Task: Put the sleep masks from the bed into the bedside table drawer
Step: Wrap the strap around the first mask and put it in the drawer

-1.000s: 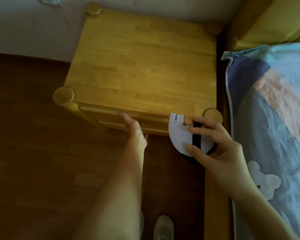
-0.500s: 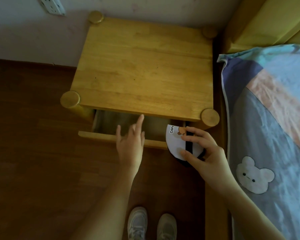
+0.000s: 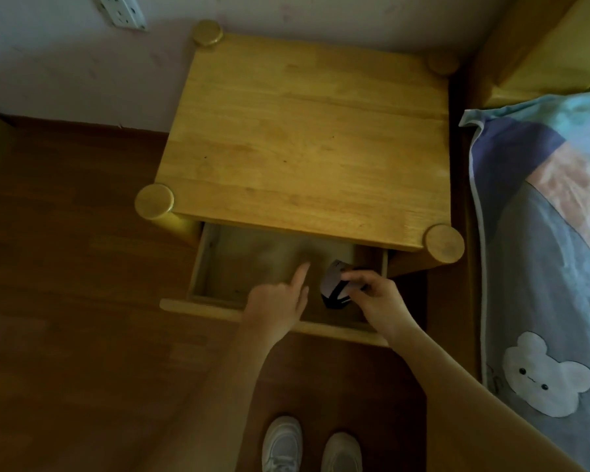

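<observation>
Our right hand [image 3: 377, 296] pinches the sleep mask [image 3: 334, 287] over the right end of the open drawer [image 3: 218, 267] of the bedside bench [image 3: 304, 137], while our left hand [image 3: 280, 301] hangs above the drawer front with the forefinger out and grips nothing. To do this well, we should probably lower the mask onto the drawer floor before letting go. We should likely also tuck its black strap inside, clear of the rim.

I see the bedside desk [image 3: 307, 137] against the wall, the bed [image 3: 539, 233] just to its right. Its drawer [image 3: 218, 267] stands pulled out toward me. Both hands reach over the drawer front, the left hand [image 3: 276, 301] beside the right hand [image 3: 378, 298], which holds the sleep mask [image 3: 334, 284] inside the drawer's right part.
</observation>
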The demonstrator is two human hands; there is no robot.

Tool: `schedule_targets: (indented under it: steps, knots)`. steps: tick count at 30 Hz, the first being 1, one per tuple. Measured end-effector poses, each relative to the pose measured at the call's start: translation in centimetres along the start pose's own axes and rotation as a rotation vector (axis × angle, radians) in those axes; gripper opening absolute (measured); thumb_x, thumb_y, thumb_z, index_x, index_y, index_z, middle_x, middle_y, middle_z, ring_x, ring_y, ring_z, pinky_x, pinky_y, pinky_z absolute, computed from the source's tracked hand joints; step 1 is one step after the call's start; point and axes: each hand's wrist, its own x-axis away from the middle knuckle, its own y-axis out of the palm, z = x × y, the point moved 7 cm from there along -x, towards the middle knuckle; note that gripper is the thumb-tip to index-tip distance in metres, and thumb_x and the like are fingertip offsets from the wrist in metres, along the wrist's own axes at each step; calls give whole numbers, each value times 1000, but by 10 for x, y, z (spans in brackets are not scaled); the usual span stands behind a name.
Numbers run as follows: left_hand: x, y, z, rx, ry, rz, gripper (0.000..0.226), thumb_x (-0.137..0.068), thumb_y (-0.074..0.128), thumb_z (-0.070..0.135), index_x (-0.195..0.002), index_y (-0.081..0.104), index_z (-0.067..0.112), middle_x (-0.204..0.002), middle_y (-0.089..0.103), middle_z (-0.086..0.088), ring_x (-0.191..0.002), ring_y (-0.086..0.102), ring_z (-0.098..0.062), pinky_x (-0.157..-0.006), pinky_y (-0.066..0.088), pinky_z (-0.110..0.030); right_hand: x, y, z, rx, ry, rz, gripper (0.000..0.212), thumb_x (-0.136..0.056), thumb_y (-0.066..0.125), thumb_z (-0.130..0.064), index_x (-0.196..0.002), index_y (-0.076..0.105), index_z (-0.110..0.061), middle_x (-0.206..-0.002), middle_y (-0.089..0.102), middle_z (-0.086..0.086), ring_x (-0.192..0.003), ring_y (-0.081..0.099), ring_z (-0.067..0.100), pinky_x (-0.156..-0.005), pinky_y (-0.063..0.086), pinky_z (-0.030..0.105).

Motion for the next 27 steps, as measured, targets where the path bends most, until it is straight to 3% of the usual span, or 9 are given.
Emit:
schedule_targets:
  steps: [3, 5, 7, 9, 12, 15, 22, 25, 27]
  knots:
    - [9, 5, -4, 194, 8, 30, 51, -99, 21, 41, -149, 12, 29, -65, 51, 12, -46, 42, -6, -42, 28, -20, -23, 12, 9, 105, 62, -65, 29, -94, 50, -1, -117, 63, -12, -128, 54, 8, -112, 55, 19, -81, 42, 18]
    - [8, 7, -6, 270, 17, 76, 53, -98, 23, 41, -149, 12, 30, -100, 64, 8, -78, 59, -9, -66, 41, -21, -35, 19, 14, 161, 61, -142, 32, -92, 50, 4, -118, 62, -10, -128, 55, 8, -121, 50, 20, -88, 38, 18]
    - [5, 13, -6, 299, 41, 69, 55, -97, 25, 42, -149, 11, 30, -137, 50, 5, -121, 48, -12, -102, 35, -30, -42, 24, 18, 173, 58, -217, 36, -90, 48, 9, -116, 62, -11, -120, 59, 4, -121, 51, 16, -92, 38, 17]
    - [2, 19, -8, 306, 44, 38, 56, -97, 25, 43, -149, 10, 30, -151, 32, 6, -137, 28, -10, -114, 22, -33, -46, 27, 21, 198, 57, -258, 39, -88, 46, 13, -115, 62, -11, -108, 62, -1, -117, 55, 15, -93, 43, 17]
    - [1, 21, -8, 294, 56, 30, 57, -96, 24, 44, -149, 8, 31, -156, 21, 8, -142, 16, -8, -116, 15, -34, -48, 33, 26, 307, 73, -324, 41, -89, 43, 13, -119, 61, -8, -114, 62, 4, -121, 53, 18, -92, 42, 14]
    - [-1, 22, -9, 286, 52, 32, 57, -96, 23, 45, -149, 7, 30, -156, 18, 8, -142, 14, -8, -116, 15, -36, -49, 35, 32, 469, 117, -360, 35, -95, 44, -3, -123, 61, -13, -136, 55, 6, -129, 47, 21, -105, 37, 28]
    - [0, 15, -9, 227, 3, 43, 56, -98, 20, 44, -150, 13, 24, -156, 21, 5, -143, 16, -10, -113, 19, -34, -31, 22, 0, 653, -7, -262, 31, -95, 48, -17, -119, 65, -24, -132, 60, 2, -119, 56, 19, -92, 47, 28]
    - [7, -2, -5, 180, 6, 80, 55, -96, 25, 43, -146, 28, 19, -149, 37, 1, -137, 33, -14, -104, 33, -34, -14, 12, -16, 649, -23, -179, 30, -94, 47, -19, -116, 65, -29, -126, 63, -4, -110, 60, 15, -91, 52, 33]
    - [16, -22, 0, 143, 67, 136, 49, -91, 43, 35, -137, 44, 17, -139, 51, 0, -127, 47, -15, -96, 42, -33, 4, 3, -37, 625, -71, -93, 28, -94, 47, -22, -114, 66, -29, -116, 67, -6, -102, 62, 12, -87, 53, 33]
